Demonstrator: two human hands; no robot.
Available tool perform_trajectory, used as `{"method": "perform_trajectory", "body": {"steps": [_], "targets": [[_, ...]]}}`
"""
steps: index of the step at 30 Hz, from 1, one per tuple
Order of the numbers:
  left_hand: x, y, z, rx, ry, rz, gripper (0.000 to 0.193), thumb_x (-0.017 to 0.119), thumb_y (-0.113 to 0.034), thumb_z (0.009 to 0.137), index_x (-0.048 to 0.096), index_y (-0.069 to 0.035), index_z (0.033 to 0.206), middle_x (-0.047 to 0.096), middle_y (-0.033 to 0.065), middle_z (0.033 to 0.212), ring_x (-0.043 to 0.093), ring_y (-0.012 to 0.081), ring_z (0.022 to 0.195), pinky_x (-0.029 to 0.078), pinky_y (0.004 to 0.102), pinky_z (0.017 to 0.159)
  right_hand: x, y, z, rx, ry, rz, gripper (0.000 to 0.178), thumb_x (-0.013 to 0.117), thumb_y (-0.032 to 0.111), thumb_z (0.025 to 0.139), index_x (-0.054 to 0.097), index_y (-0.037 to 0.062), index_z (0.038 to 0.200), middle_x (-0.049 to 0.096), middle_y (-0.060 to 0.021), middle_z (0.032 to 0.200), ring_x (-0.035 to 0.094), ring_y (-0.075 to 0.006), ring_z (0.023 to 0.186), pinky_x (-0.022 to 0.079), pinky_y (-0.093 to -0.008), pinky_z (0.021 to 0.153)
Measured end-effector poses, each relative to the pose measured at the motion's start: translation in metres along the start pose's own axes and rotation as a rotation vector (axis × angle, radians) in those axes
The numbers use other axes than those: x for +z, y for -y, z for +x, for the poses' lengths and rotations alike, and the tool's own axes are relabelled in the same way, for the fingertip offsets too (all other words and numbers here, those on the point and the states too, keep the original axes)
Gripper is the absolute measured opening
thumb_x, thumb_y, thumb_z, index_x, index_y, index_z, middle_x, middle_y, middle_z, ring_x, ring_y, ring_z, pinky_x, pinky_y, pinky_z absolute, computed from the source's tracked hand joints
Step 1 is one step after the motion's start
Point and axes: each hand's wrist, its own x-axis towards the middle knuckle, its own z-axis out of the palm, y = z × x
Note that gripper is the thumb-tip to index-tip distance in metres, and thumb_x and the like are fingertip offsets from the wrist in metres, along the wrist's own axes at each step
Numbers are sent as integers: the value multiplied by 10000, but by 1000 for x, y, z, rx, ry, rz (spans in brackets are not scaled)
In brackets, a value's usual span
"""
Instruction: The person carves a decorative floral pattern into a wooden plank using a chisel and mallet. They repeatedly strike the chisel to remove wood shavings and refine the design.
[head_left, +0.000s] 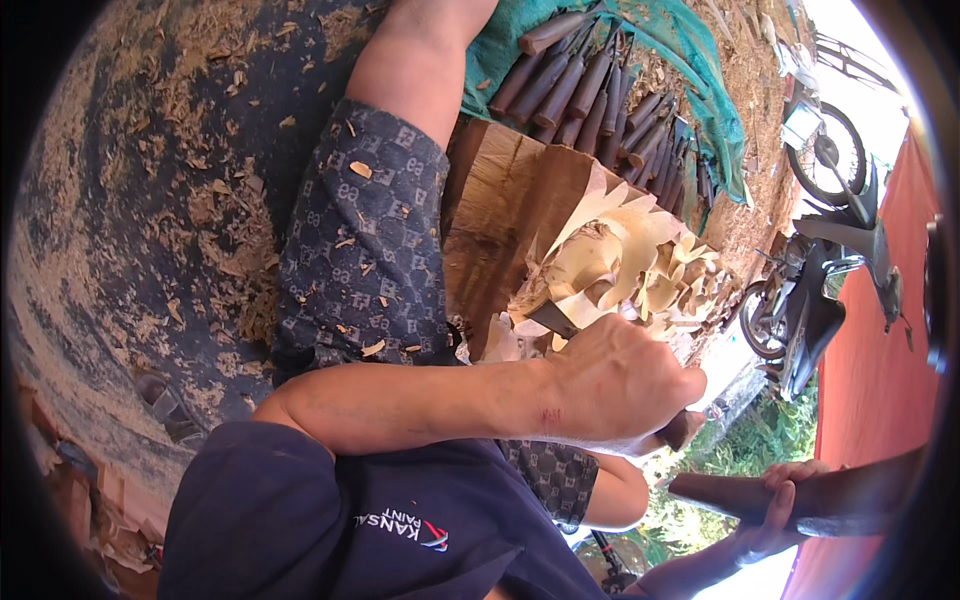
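My left hand [632, 385] is closed in a fist around a carving chisel [553, 320]. Its dark metal blade points at a pale carved wooden piece [620, 245] with curling, leaf-like shapes, and its handle end sticks out below the fist. Whether the cutting edge touches the wood is hidden. At the lower right, my right hand [785, 505] grips a dark club-shaped wooden mallet [860, 495], held apart from the chisel's handle end. The carved piece lies against a brown wooden block [490, 220] between my legs.
Several wooden-handled carving tools [590, 90] lie on a green cloth [690, 50] beyond the block. Wood shavings [235, 260] litter the dark ground at left. A motorbike [825, 250] and an orange sheet [870, 370] stand at the right, with plants [740, 450] behind.
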Motion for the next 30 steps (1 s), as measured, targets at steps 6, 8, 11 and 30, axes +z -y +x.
{"method": "perform_trajectory", "body": {"steps": [6,8,11,30], "targets": [[-21,13,-1,-59,-121,-181,322,772,-287,896,594,-69,740,606,118,576,681,340,575,512,439,532,-22,-43,-17,231,132,-174,775,726,80,807,396,-2,1503,562,-148,1180,595,-206,1024,456,-353,970],[-19,19,-1,-32,-127,-241,313,756,-270,901,587,-70,729,609,117,584,684,344,586,514,440,540,23,-14,-22,-7,394,-436,904,773,82,738,365,-28,1537,566,-153,1294,585,-252,1186,401,-369,1094],[-24,18,-5,-57,-121,-190,278,767,-234,871,590,-68,736,628,121,603,700,344,609,531,449,558,-13,-33,-11,-60,400,-513,944,799,50,705,364,3,1542,574,-129,1314,595,-255,1187,437,-386,1090],[10,-1,-5,107,73,346,164,711,-200,831,616,-68,806,611,60,531,651,224,476,463,395,449,45,-19,-19,136,205,-52,432,759,3,862,502,-13,1210,578,-108,1018,606,-158,790,529,-284,707]]}}
